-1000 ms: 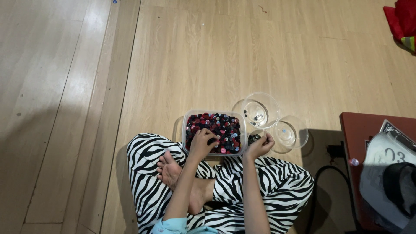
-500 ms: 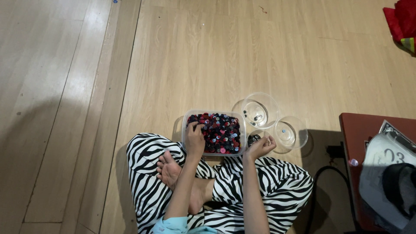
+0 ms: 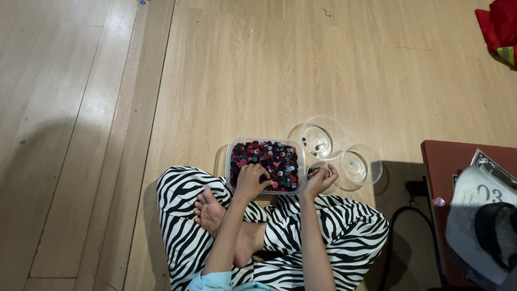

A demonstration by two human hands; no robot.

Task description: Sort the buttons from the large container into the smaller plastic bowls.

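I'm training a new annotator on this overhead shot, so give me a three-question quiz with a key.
1. True or false: the left hand is inside the rectangular tub of small red and dark pieces.
2. How many clear round bowls sit on the wooden floor to the right of the tub?
A. one B. three C. five
3. Fill in: the right hand is over the ______ clear bowl.

Key: 1 true; 2 B; 3 nearest. The others are the far bowl and the right bowl.
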